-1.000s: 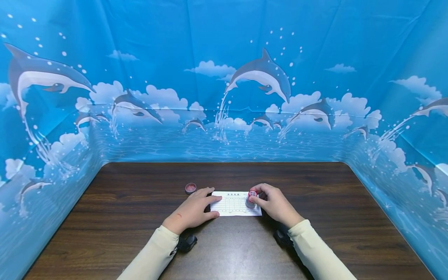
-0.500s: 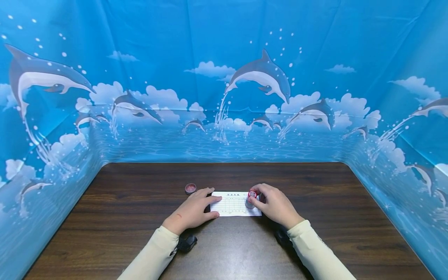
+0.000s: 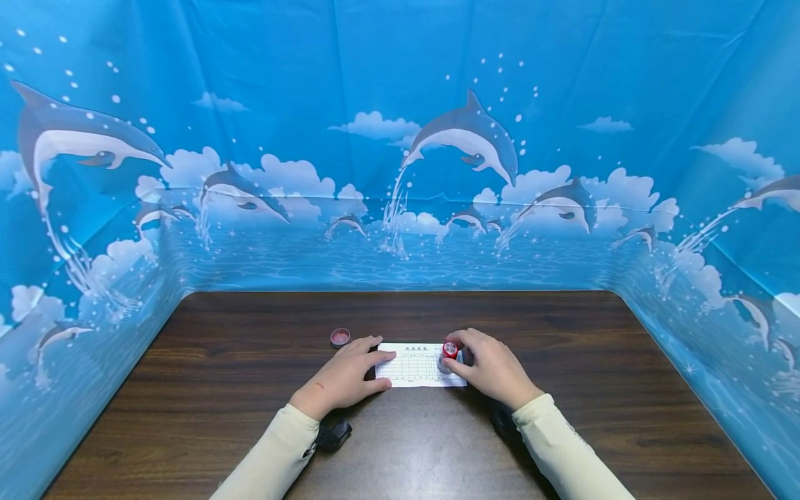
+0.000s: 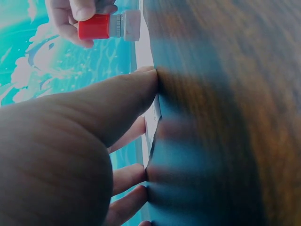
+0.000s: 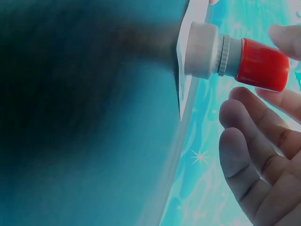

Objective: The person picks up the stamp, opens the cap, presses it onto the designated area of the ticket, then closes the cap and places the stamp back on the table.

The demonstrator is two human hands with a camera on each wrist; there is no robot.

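A white printed form with a ruled grid [image 3: 415, 364] lies on the table. My left hand [image 3: 342, 375] rests across its left end with fingers spread; in the left wrist view the thumb [image 4: 136, 89] presses at the paper's edge. My right hand [image 3: 496, 364] pinches the red handle of a round stamp [image 3: 449, 350] between thumb and fingers. The stamp stands on the form's right part. Seen from the right wrist, its pale base [image 5: 201, 51] meets the paper, while the other fingers [image 5: 235, 153] curl loosely below the handle. The stamp's printing face is hidden.
A small round cap, reddish inside [image 3: 340, 337], lies on the dark wooden table [image 3: 250, 323] just beyond my left hand. A blue dolphin-print curtain [image 3: 387, 257] encloses the table's back and sides.
The stamp has tipped slightly in my right fingers and more of its red handle's side shows. My left hand and the form keep their place.
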